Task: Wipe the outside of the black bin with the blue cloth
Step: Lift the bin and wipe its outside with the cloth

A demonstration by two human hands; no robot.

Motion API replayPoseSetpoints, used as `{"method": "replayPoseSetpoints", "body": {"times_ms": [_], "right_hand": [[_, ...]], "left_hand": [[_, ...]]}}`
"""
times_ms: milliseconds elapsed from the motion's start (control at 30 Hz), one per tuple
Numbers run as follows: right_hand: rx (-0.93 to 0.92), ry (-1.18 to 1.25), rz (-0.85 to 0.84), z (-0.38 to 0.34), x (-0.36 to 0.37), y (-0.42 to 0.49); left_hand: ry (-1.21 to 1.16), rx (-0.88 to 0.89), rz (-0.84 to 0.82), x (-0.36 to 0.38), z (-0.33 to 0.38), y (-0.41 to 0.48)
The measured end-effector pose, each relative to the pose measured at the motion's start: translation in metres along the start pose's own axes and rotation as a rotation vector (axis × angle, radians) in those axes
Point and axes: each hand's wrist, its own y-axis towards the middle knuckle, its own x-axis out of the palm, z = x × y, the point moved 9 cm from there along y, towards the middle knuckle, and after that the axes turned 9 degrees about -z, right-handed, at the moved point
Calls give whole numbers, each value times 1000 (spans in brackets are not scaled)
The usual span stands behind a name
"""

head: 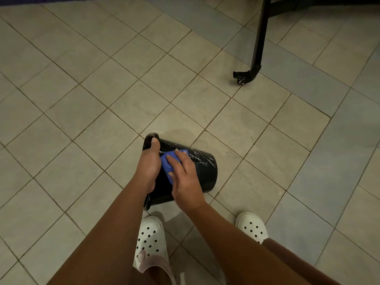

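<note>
The black bin (203, 171) lies tipped on its side over the tiled floor (86, 103), its open mouth toward the left hand (148, 164) and its base pointing away to the right. The left hand grips the rim: the thumb lies over the outer wall, and the other fingers go round the edge out of sight. The right hand (186, 179) holds the blue cloth (167, 161) bunched against the upper side of the bin. Its fingers (174, 159) are spread over the cloth and its thumb is against the near edge of the cloth. The cloth sits just beside the left thumb, close to the rim. Beyond the right fingertips the bin wall runs on bare to the base, marked with pale streaks. Whether the bin rests on the floor or is lifted slightly cannot be told.

Below the hands stand two white clogs (151, 239), the nearer one just under the rim. A black frame leg with a caster (242, 78) stands well apart, beyond the fingers to the right, with open floor between.
</note>
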Motion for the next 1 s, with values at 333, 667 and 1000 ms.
{"method": "replayPoseSetpoints", "body": {"times_ms": [333, 667, 1000], "right_hand": [[-29, -21, -18, -9, 3, 4], [149, -15, -26, -8, -9, 7], [218, 88, -42, 12, -18, 22]], "left_hand": [[20, -19, -17, 3, 0, -2], [87, 26, 15, 6, 4, -6], [238, 110, 4, 8, 10, -9]]}}
